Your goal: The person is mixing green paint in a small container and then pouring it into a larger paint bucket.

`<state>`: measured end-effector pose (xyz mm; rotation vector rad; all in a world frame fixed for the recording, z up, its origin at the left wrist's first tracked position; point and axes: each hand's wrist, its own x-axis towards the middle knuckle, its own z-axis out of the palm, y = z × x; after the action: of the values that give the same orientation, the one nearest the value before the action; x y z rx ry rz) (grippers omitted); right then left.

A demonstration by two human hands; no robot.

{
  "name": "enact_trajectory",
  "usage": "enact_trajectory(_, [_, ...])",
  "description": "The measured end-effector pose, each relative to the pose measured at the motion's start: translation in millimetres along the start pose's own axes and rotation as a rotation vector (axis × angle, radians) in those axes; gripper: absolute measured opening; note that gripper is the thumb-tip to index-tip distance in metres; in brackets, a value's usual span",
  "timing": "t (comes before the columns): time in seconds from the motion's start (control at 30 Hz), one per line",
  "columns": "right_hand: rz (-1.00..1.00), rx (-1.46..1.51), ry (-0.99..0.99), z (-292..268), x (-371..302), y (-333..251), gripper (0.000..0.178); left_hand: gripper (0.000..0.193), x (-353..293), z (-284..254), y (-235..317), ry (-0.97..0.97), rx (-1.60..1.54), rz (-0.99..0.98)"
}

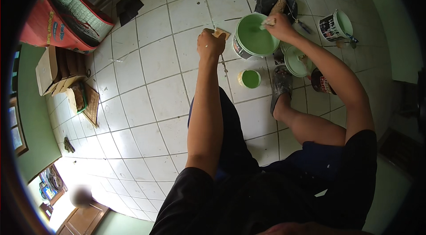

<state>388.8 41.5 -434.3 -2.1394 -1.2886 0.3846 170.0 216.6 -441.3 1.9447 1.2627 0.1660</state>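
Observation:
My left hand (210, 44) is closed around a tan flat piece (220, 33) with a hole or mark in it, held left of a bucket. That bucket (240, 50) stands on the tiles, with light green paint (256, 40) inside. Over its right rim, my right hand (278, 28) is closed on something pale green and whitish whose kind I cannot make out. Between my feet and the bucket sits a small tub (241, 78) of the same green. A green-smeared round lid or shallow container (295, 63) lies beside my shoe (282, 82).
A dark can (321, 81) stands under my right forearm. Farther right is another paint bucket (329, 29). Behind the main bucket lies a black bag (290, 4) with a beige roll-shaped thing (278, 7). On the left are a red sack (66, 31) and cardboard boxes (48, 70).

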Motion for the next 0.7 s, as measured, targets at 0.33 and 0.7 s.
enact_trajectory(0.33, [0.065,0.081,-0.210,30.0,-24.6,-54.6,0.011,0.046,8.7,9.1,1.4,-0.047,-0.046,0.003])
enact_trajectory(0.7, [0.035,-0.043,0.015,-3.1,-18.2,-9.9,0.016,0.046,9.6,23.7,9.1,-0.075,-0.033,0.071])
